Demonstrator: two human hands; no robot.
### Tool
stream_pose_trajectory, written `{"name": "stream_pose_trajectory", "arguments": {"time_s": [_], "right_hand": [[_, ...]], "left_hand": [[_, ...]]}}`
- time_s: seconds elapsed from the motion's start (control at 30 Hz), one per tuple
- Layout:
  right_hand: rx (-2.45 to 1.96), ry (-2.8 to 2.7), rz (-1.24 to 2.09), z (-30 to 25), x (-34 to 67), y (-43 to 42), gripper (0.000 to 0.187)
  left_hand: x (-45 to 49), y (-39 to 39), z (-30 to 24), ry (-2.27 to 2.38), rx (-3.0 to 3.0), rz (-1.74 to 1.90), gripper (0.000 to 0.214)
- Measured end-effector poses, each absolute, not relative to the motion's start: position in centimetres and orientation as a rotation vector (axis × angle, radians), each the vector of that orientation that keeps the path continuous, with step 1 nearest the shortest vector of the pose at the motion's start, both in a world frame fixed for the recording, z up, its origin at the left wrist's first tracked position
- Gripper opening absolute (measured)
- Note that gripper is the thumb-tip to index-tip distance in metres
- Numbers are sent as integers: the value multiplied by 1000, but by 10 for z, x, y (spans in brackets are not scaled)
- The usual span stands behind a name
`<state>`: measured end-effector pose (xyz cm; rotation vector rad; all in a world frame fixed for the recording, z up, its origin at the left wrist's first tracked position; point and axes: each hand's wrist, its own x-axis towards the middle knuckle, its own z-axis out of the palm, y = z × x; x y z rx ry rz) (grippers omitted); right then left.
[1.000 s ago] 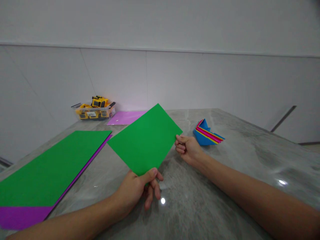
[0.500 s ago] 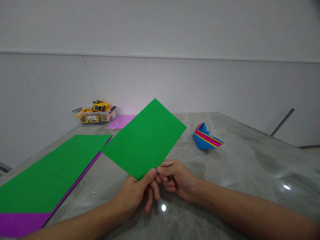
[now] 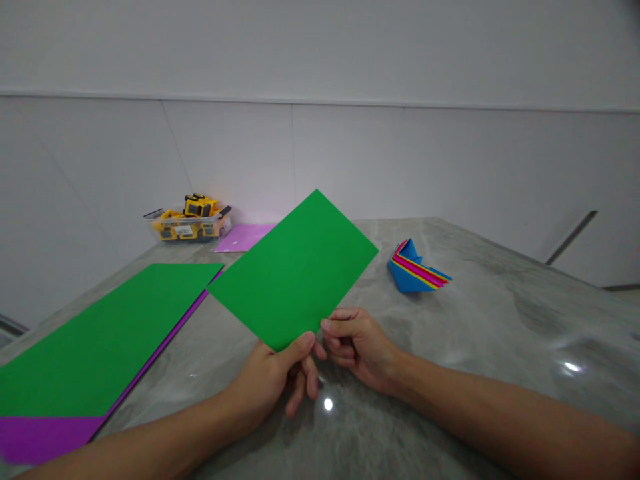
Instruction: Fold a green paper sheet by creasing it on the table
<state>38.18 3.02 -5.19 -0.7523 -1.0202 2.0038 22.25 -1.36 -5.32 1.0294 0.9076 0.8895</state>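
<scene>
A green paper sheet (image 3: 295, 273) is held tilted above the grey marble table (image 3: 450, 347). My left hand (image 3: 273, 380) pinches its near corner between thumb and fingers. My right hand (image 3: 357, 347) pinches the sheet's lower right edge just beside the left hand, fingers curled. Both forearms reach in from the bottom of the view.
A stack of large green and purple sheets (image 3: 100, 340) lies at the left. Stacked folded paper boats (image 3: 415, 268), blue outermost, sit at the right. A clear box with a yellow toy truck (image 3: 193, 220) and a purple sheet (image 3: 245, 237) lie by the white wall.
My right hand left the sheet's far right corner and came back along the edge to grip near my left hand. The sheet's far end rose slightly.
</scene>
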Motion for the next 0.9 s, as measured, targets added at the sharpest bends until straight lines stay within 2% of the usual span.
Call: {"name": "stream_pose_trajectory", "arguments": {"time_s": [0.4, 0.9], "right_hand": [[-770, -924, 1880, -49, 393, 54, 36], [-771, -888, 1705, -45, 417, 92, 32]], "left_hand": [[222, -16, -51, 953, 1002, 864, 39], [219, -15, -54, 950, 957, 851, 37]]}}
